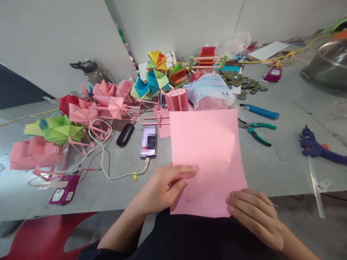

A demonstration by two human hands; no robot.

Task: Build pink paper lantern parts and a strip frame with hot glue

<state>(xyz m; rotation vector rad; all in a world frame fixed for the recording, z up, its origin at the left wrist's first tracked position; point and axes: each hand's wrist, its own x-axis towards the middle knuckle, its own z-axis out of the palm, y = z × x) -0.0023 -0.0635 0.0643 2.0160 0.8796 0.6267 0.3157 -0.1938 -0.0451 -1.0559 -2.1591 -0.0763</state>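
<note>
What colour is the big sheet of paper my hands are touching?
The sheet of paper is plain pink, seen best in the head view.

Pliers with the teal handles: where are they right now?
In the head view, the pliers lie on the table just right of the pink sheet, below the blue tool and left of the glue gun.
</note>
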